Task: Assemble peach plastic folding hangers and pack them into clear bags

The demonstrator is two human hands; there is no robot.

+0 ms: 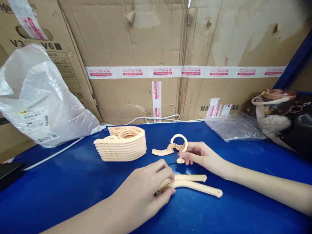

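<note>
My right hand (195,153) pinches a cream plastic hook (186,140) by its stem, with the small flared base pointing down. Just behind those fingers, another curved cream piece (160,152) lies on the blue table (209,217), its right end partly hidden. Lower down, the fingers of my left hand (156,185) are closed around the left ends of two cream hanger arms (198,188). Their free ends point right, slightly apart. To the left stands a neat stack of folded cream hangers (122,149), touched by neither hand.
A white plastic bag (41,97) with a label rests at the left, near a white cable (56,152) and a dark device (9,172). Cardboard (136,39) walls off the back. Clear plastic wrap (236,126) and a dark bag (297,123) lie at the right.
</note>
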